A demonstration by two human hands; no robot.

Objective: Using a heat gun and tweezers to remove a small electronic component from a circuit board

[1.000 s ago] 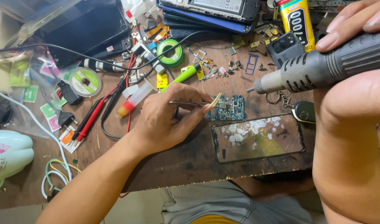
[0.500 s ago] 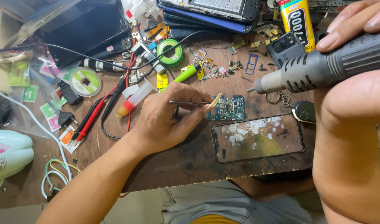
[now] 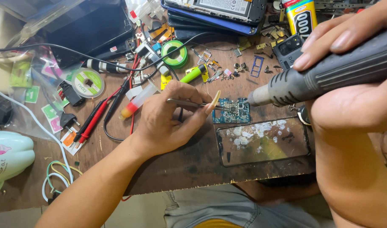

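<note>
A small blue circuit board (image 3: 232, 112) is being worked flat on the wooden counter (image 3: 189, 162), just above a cracked phone screen glass (image 3: 263, 140). It is being judged light, thin, stiff and fragile; it is best taken by its bare edges, never by the components. Metal tweezers (image 3: 192, 103) are being pinched shut between the fingers (image 3: 210, 105) of the left hand (image 3: 168, 122), their tips being pressed onto the board's upper left part. A grey hot-air tool (image 3: 328, 76) is being gripped closed in the right hand (image 3: 350, 71), its nozzle being aimed at the board's right edge. A green solder reel (image 3: 174, 54) and red probes (image 3: 94, 120) are lying further out.
</note>
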